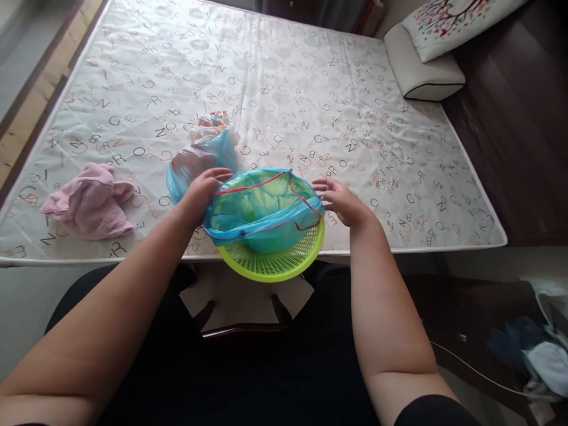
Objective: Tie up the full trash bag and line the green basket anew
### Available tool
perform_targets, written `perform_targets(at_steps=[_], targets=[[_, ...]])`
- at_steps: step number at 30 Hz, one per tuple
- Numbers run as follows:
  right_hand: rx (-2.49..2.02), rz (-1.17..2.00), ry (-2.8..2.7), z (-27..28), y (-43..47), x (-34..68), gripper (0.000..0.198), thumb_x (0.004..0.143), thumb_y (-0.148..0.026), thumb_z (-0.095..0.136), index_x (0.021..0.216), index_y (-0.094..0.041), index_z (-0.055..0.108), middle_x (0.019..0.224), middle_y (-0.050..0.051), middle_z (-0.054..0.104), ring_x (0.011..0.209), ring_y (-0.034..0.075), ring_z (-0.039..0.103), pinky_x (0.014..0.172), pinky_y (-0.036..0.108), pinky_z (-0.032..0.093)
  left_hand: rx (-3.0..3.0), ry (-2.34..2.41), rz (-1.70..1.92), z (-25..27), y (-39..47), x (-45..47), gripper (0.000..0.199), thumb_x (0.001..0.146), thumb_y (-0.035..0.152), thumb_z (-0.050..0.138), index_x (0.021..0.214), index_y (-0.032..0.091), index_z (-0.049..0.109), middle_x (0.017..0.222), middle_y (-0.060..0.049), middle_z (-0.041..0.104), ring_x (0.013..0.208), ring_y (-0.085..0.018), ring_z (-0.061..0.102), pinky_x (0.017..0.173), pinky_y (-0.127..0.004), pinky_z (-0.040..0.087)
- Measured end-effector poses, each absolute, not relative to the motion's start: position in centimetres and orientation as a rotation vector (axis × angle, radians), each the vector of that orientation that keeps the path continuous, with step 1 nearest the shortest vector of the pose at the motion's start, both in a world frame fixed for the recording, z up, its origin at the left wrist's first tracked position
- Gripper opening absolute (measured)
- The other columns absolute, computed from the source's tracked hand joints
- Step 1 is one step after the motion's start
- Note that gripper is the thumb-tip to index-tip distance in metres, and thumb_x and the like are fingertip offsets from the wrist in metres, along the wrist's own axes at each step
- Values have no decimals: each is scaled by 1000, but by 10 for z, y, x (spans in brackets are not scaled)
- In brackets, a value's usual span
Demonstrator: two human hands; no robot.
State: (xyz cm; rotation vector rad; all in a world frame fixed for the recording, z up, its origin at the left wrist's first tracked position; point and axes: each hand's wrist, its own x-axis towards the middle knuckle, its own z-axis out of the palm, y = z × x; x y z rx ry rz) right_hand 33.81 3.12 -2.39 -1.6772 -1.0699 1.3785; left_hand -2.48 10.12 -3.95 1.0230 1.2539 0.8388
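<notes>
So the green basket (273,260) sits right at the near edge of the mattress (284,77), half hanging over toward the person, and the blue drawstring bag (264,207) is already fitted inside it – the bag's mouth is folded out over the rim, with the red drawstring (252,184) looping loose across the top. Looks to me like the lining part is mostly done; what's left, I'd guess, is smoothing the far edge and snugging that string down, since it isn't pulled tight anywhere I can see. The left hand (205,192) is laid against the bag's left rim, fingers curved over the plastic, touching it rather than pinching it. The right hand (341,201) hovers just beside the right rim, fingers spread, holding nothing. Count-wise: one basket, one bag lining it, and one second blue bag (202,157) already stuffed full and bunched at the top, lying just behind the left hand. One crumpled pink cloth (91,201) sits well off to the left on the mattress, and two pillows (421,65) are stacked at the far right corner – one plain, one with a tree print on top. Some clothes lie heaped on the floor at lower right, too blurry to count.
</notes>
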Motion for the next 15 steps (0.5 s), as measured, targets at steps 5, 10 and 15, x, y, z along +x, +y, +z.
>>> perform_targets(at_steps=[5,10,15], targets=[[-1471,957,-1260,-16,30,321,33,88,-33,72,121,-33,73,145,3,66,141,27,58,114,46,53,1351,1234,737,-20,97,-22,55,75,42,86,126,23,76,129,-10,75,117,-29,71,97,-34,61],[-1459,936,-1578,-18,32,296,21,86,-36,81,107,-30,82,127,6,73,129,27,63,123,48,45,1359,1438,783,-18,101,-27,36,79,48,83,101,20,82,93,-7,77,89,-25,72,79,-31,61],[-1507,1156,-1326,-20,39,291,15,90,-34,71,96,-27,83,100,4,77,93,21,69,92,40,58,1120,1442,778,-26,109,-30,34,76,49,84,91,19,81,82,-7,74,68,-19,65,62,-29,56]])
